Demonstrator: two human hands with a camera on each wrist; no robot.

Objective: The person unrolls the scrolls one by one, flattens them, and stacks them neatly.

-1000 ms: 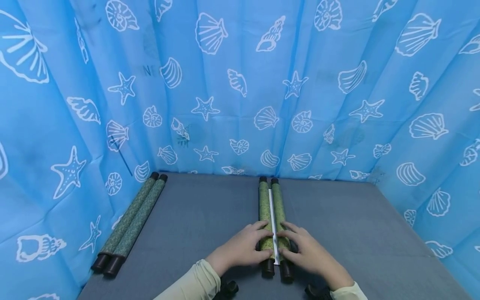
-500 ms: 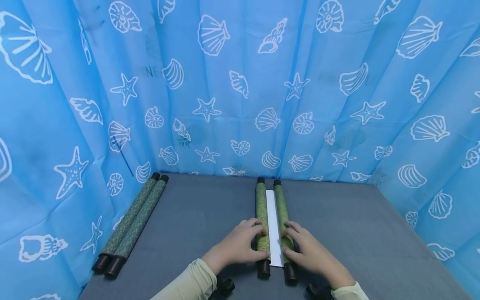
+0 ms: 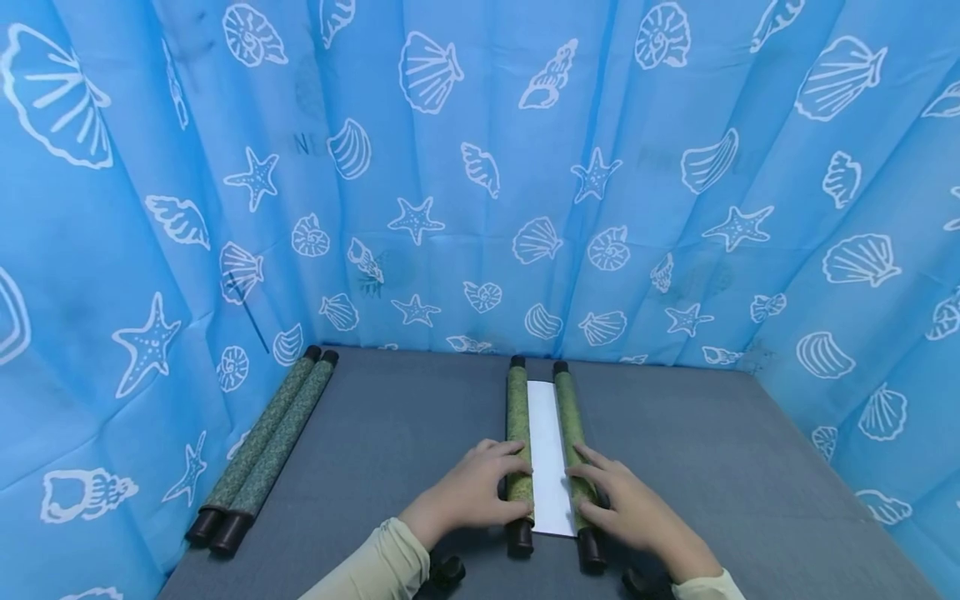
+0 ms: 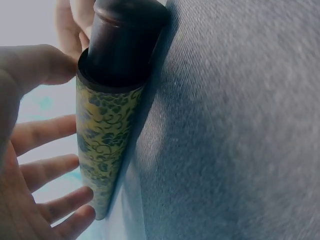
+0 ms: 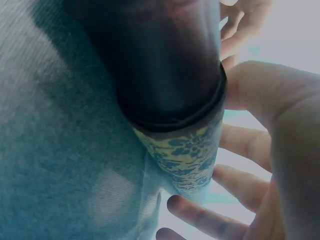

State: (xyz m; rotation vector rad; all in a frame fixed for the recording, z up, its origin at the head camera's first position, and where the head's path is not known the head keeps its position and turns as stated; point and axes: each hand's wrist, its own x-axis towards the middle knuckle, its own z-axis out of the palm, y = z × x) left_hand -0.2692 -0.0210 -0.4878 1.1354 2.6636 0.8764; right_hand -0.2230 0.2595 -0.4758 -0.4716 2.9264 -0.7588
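A hand scroll lies partly unrolled on the grey table, a strip of white paper (image 3: 550,454) showing between its two rolls. Both rolls have yellow-green patterned backing and dark knobs at the ends. On the left roll (image 3: 517,404) rests my left hand (image 3: 472,490); its fairly straight fingers (image 4: 50,172) and thumb touch the top near the close end. My right hand (image 3: 633,508) lies likewise on the right roll (image 3: 567,408), with extended fingers (image 5: 240,185) touching it. Neither hand wraps round its roll. The paper's printed side, if any, is out of sight.
Another scroll, darker green with two rolls side by side (image 3: 277,437), lies along the table's left edge. A blue curtain (image 3: 480,167) with white shell prints hangs behind and at both sides of the grey tabletop (image 3: 405,408). Black wrist gear shows beneath both forearms.
The two rolls have moved apart, the left one leftward and the right one rightward, each with a hand on it. The white paper between them has widened from a thin sliver.
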